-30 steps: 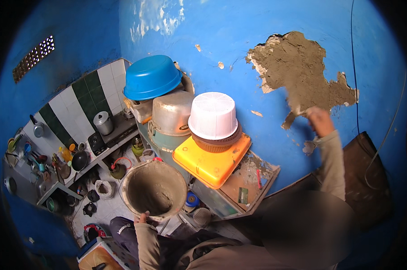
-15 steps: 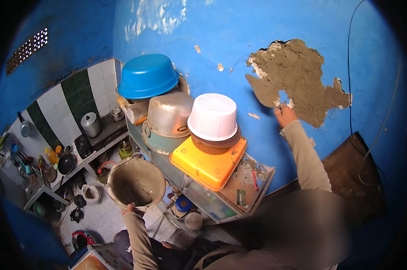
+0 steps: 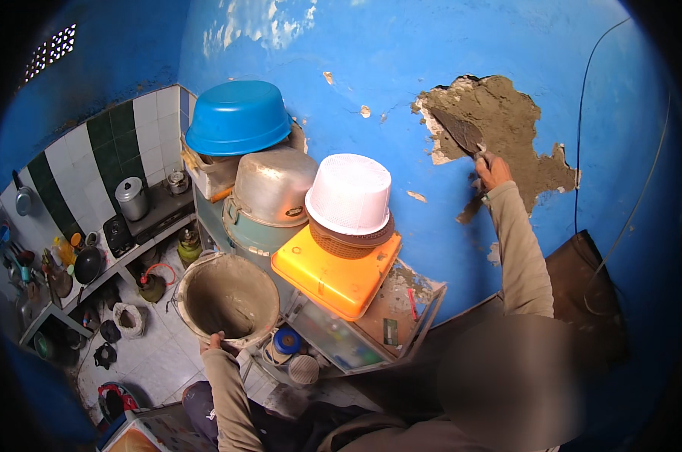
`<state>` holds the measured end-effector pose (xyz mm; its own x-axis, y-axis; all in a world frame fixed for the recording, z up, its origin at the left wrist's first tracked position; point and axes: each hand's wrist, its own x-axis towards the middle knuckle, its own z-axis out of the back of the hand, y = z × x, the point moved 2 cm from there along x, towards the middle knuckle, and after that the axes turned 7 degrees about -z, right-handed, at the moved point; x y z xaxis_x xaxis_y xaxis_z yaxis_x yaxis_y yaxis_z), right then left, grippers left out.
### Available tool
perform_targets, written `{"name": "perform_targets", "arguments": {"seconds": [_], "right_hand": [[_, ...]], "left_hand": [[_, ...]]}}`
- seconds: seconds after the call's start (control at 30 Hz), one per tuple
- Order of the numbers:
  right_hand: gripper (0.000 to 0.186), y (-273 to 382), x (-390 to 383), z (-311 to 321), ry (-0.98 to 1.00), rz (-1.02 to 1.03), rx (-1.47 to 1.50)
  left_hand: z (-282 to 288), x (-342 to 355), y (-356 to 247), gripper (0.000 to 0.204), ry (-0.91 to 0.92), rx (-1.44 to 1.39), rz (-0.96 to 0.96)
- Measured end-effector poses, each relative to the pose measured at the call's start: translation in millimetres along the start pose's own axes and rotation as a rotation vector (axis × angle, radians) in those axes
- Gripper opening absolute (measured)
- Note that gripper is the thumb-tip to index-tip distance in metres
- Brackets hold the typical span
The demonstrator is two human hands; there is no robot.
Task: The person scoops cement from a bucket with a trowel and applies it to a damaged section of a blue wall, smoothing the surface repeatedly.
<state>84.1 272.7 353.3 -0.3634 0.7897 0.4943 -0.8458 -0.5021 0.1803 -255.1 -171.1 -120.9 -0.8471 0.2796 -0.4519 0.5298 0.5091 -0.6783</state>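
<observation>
Both hands are busy: my left hand (image 3: 214, 343) grips the near rim of the mortar pan (image 3: 228, 297), fingers curled over its edge, and it has barely shifted over the past second, the pan held low beside the stacked orange crate (image 3: 333, 275). Farther off, my right hand (image 3: 493, 170), closed round the trowel (image 3: 461, 135) handle, has climbed from the lower right of the patch (image 3: 499, 128) to its upper left, so the blade now lies flat on the filling there. That patch is rough grey-brown mortar in the blue wall (image 3: 371, 53), ragged-edged, with pale broken plaster showing along its left side.
</observation>
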Motion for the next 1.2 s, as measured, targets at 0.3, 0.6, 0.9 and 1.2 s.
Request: {"name": "perform_targets", "arguments": {"seconds": [0.3,0.6,0.9,1.2], "right_hand": [[0.021,-2,45,28,0.182,-0.155,0.395],[0.012,15,40,53,0.299,-0.479,0.654],[0.02,-3,-7,51,0.183,-0.383,0.81],[0.031,23,-12,-50,0.032,-0.071,0.567]], "left_hand": [[19,22,29,0.045,-0.029,-0.021,0.009],[8,14,12,0.047,-0.09,-0.088,0.068],[46,43,15,0.044,-0.071,0.029,0.002],[17,21,0,0.042,-0.044,0.077,0.053]]}}
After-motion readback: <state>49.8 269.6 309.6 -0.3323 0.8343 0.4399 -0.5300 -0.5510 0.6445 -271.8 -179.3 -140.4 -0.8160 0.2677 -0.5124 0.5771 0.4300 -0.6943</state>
